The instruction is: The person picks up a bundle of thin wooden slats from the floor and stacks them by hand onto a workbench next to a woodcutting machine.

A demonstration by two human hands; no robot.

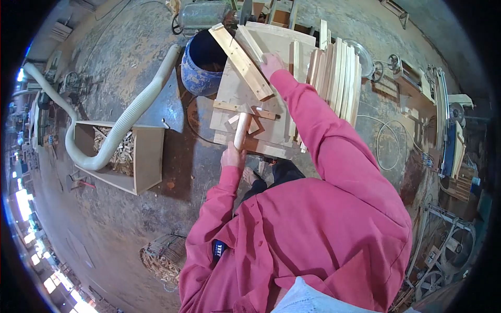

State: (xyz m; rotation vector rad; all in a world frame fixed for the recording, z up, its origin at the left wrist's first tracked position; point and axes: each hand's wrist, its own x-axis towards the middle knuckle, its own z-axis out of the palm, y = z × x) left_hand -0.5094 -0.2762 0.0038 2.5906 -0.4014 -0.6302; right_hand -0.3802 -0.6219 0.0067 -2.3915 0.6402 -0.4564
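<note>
The left hand [233, 156] is at the tabletop's [284, 73] near edge, fingers wrapped around the lower end of a pale stick [242, 130], which reaches inward over the tabletop. The stick's far end meets a batten [225, 106] lying crosswise near that edge; a small block [253, 125] sits just beside the stick. The right hand [272, 65] is farther in, at the near end of a strip [251, 44] that runs toward the far edge; whether its fingers are closed on the strip, I cannot tell. A plank [242, 63] slants past the left edge, near a blue drum [201, 78]. More strips [336, 78] lie side by side along the right edge.
</note>
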